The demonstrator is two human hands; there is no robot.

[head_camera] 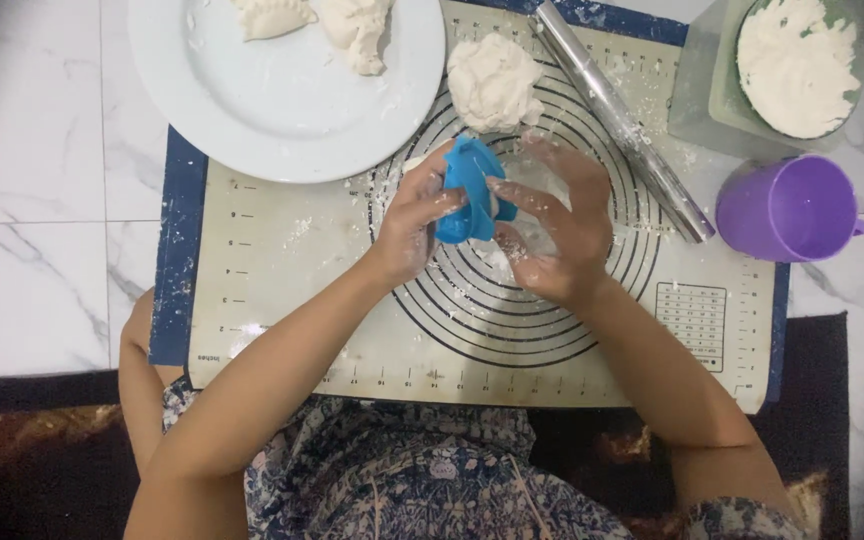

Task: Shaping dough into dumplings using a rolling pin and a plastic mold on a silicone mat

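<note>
My left hand (414,222) grips a blue plastic dumpling press (468,188), folded nearly closed, above the beige baking mat (292,290) with printed circles. My right hand (556,232) is beside it on the right, floury fingers spread, with the fingertips touching the press's edge where a bit of white dough shows. A lump of white dough (493,80) lies on the mat just beyond the hands. Two shaped dumplings (352,25) rest on a white plate (282,110) at the upper left.
A metal rolling pin (620,118) lies diagonally on the mat's right side. A purple cup (788,208) stands to its right, and a green container of white flour (795,62) sits at the top right. The mat lies on a white marble floor (32,180).
</note>
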